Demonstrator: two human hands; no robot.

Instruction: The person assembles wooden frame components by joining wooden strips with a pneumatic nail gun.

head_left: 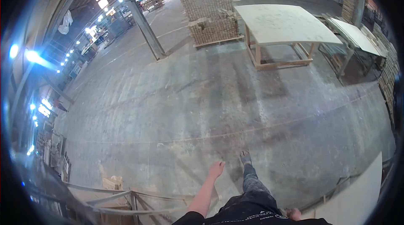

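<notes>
The left hand [216,169] swings forward, fingers loosely together, holding nothing — the right hand [293,213] hangs low, its grip unclear — over the open concrete floor [202,98].

A pale plywood sheet [357,195] is lying flat and low at the floor's [189,98] near right edge, one corner pointing away.

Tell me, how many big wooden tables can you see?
2. One table stands on the floor right of the stacked wood pile. A second table sits just right of it, near the edge. More may be hidden farther back.
</notes>
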